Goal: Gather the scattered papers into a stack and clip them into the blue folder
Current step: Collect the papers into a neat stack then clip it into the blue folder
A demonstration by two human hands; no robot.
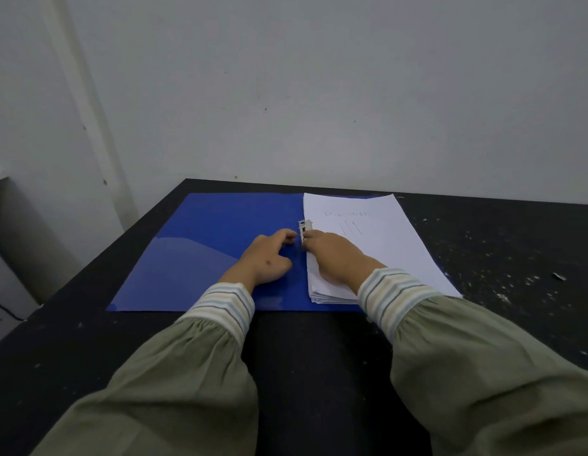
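Observation:
The blue folder (200, 258) lies open and flat on the black table. A stack of white papers (391, 245) sits on its right half, with faint writing on the top sheet. A metal clip (305, 226) stands at the stack's left edge by the folder's spine. My left hand (266, 258) rests on the blue inside cover, its fingertips just left of the clip. My right hand (335, 255) lies on the papers, and its fingertips touch the clip's lower end. Whether those fingers pinch the clip cannot be seen.
The black table (499, 245) is speckled with white flecks on its right side, and a small scrap (559, 276) lies near the right edge. A pale wall rises right behind the table. The table's left edge drops off toward the floor.

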